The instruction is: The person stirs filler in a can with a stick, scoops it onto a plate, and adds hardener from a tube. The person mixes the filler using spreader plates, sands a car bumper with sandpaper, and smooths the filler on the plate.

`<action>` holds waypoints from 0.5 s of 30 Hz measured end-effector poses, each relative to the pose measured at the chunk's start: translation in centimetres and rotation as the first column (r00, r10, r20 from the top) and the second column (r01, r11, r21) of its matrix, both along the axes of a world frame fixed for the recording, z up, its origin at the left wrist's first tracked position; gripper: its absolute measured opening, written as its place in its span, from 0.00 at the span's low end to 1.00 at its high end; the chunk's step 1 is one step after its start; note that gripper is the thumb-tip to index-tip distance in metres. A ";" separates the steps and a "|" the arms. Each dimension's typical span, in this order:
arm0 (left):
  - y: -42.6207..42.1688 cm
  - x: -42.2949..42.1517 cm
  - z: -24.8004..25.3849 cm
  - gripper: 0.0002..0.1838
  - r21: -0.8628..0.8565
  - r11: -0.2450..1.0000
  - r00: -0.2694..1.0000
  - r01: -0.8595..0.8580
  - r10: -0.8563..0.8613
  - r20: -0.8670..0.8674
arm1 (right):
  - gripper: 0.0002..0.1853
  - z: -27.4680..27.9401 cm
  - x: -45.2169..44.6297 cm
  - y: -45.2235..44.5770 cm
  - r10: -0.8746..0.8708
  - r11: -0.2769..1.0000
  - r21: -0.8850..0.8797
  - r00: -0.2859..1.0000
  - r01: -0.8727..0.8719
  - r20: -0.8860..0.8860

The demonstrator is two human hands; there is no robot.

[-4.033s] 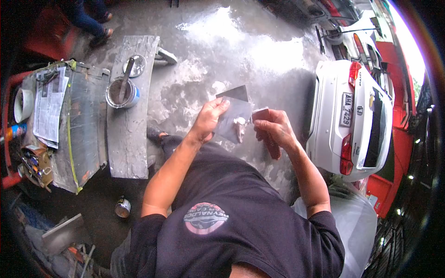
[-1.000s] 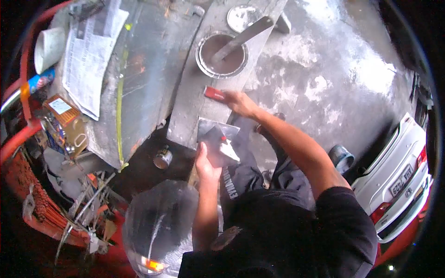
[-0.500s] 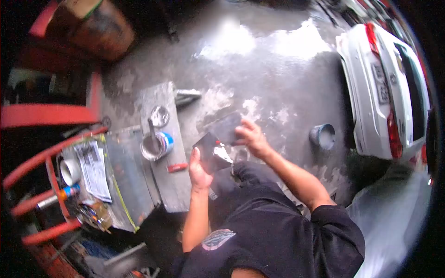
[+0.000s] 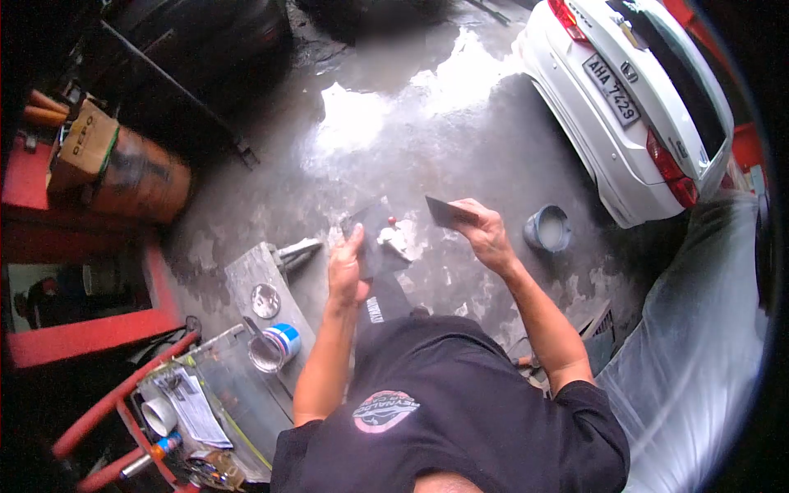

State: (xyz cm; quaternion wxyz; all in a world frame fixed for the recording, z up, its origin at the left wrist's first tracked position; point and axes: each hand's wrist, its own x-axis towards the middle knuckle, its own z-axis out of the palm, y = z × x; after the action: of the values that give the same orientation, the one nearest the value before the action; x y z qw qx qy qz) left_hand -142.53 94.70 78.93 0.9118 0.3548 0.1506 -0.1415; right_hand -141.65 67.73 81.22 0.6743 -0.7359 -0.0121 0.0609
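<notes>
My left hand (image 4: 349, 267) is closed on the edge of a thin dark board (image 4: 374, 257), its thumb lying on top. A white lump of putty (image 4: 394, 240) and a small red dab (image 4: 392, 221) sit near the board's right side. My right hand (image 4: 485, 236) pinches a dark flat spreader (image 4: 448, 214), held to the right of the board and apart from it. Left of my left arm, an open blue and white can (image 4: 283, 338) contains greyish paste, with a handled tool (image 4: 255, 330) leaning in it.
A round lid (image 4: 265, 301) smeared with paste lies on a narrow bench (image 4: 245, 269). A bucket (image 4: 548, 228) stands on the floor at right, near a white car (image 4: 588, 123). Plastic sheeting (image 4: 682, 329) hangs lower right. Papers (image 4: 197, 411) lie on a cart at lower left.
My right hand has drawn the spreader away from the board, to the right. The board still rests in my left hand. The whole view has shifted, bringing more of the car into sight.
</notes>
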 end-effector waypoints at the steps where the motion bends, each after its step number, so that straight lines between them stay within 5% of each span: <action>1: 0.0 2.1 -0.6 0.16 0.014 1.000 1.000 0.005 -0.005 -0.009 | 0.14 0.9 1.3 0.0 0.081 0.960 -0.279 0.983 -0.032 0.165; 2: 0.0 4.1 -1.1 0.16 0.011 1.000 1.000 0.014 -0.014 -0.008 | 0.14 1.4 2.7 0.1 0.073 0.959 -0.283 0.984 -0.023 0.165; 4: -0.2 8.6 -1.2 0.17 0.170 0.985 0.994 0.020 -0.038 0.103 | 0.18 2.6 5.8 0.4 0.265 0.764 -0.639 0.863 0.084 0.430; 10: -0.6 21.3 1.2 0.19 0.253 0.957 0.964 0.142 -0.192 0.183 | 0.19 6.7 16.1 2.5 0.226 0.719 -0.678 0.871 0.153 0.437; 12: -1.1 24.6 3.7 0.22 0.455 0.865 0.903 0.212 -0.352 0.248 | 0.19 7.5 19.0 2.8 0.270 0.652 -0.718 0.809 0.246 0.522; 15: -3.1 28.5 3.5 0.25 0.512 0.832 0.892 0.212 -0.379 0.248 | 0.21 7.0 21.7 4.0 0.279 0.596 -0.742 0.788 0.306 0.549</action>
State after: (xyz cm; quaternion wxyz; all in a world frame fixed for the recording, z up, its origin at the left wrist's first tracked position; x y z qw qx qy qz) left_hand -114.05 91.64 82.44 0.7759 0.6039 -0.0363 -0.1785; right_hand -119.94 71.77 88.25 0.2270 -0.9350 -0.1964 -0.1890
